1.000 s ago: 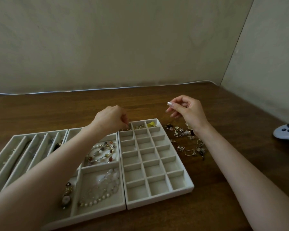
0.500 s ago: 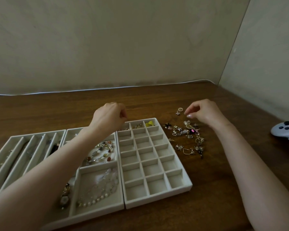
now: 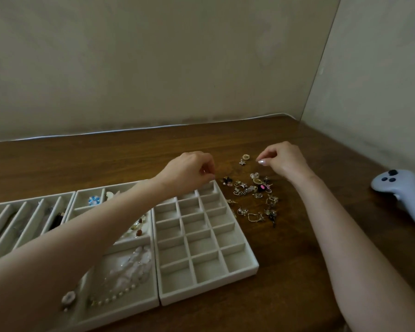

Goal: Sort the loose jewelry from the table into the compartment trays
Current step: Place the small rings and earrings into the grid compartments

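You're sitting approx. partway: beads are lying in the mid tray, most grid tray cells are showing empty, and the loose pile is lying on the bench just right of it. Left hand & right hand fingers are curling into pinches; can't tell if they're holding anything.

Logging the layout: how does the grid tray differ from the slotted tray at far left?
The grid tray has small square cells, the near ones bare; the slotted tray has long narrow channels, one holding a dark piece. Both are pale and rest on the table.
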Action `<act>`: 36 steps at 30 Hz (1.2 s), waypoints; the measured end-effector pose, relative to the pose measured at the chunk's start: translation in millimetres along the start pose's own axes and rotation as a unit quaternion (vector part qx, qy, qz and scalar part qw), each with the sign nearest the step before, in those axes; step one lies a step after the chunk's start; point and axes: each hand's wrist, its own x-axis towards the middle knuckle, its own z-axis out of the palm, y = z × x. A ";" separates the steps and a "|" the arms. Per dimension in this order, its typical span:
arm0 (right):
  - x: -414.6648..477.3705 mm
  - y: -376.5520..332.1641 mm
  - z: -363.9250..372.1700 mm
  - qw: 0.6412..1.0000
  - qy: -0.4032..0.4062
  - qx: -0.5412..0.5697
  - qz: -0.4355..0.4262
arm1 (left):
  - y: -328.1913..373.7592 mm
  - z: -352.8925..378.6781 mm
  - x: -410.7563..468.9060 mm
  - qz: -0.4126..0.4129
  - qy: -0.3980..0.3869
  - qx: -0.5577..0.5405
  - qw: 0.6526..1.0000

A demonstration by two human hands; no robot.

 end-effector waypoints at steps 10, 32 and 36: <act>7.6 9.8 14.3 1.000 0.011 0.005 -0.005 | 9.0 43.0 74.7 -0.039 0.001 0.014 0.999; 18.2 14.8 18.3 0.993 0.082 0.056 -0.056 | 18.1 48.4 134.4 -0.046 0.080 -0.029 0.995; 14.6 10.6 5.4 0.998 0.031 0.029 -0.051 | 26.3 15.2 105.7 -0.056 0.130 -0.111 0.984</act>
